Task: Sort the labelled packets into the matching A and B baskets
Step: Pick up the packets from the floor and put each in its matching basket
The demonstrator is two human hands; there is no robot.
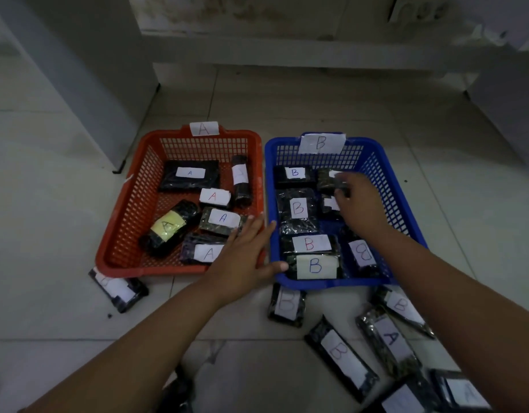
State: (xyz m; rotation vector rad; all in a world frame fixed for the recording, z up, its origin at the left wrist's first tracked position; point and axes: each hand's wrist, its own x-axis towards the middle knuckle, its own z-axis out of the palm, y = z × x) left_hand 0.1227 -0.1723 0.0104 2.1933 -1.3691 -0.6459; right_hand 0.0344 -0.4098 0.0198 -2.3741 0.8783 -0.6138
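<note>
Centre left of the frame: we list one red basket (129, 222), paper tag "A" on its far rim, holding six dark packets with A labels. Touching it on the right: one blue basket (385, 174), tagged "B", holding dark packets with B labels.

Left hand (242, 257): fingers straight and spread, lying flat over the two baskets' adjoining near corners, thumb on the blue rim, gripping nothing.

Right hand (357, 201): inside the blue basket, upper right of its floor, fingertips curled around a small dark packet (328, 180) with a white label; the letter is hidden from us.

Lower right of the frame, on the tiled floor (287, 99): loose packets, three marked B, one A packet (389, 341), and others with blurred labels. Lower left, beside the red basket's near corner: one further packet (118, 289), letter faint.
</note>
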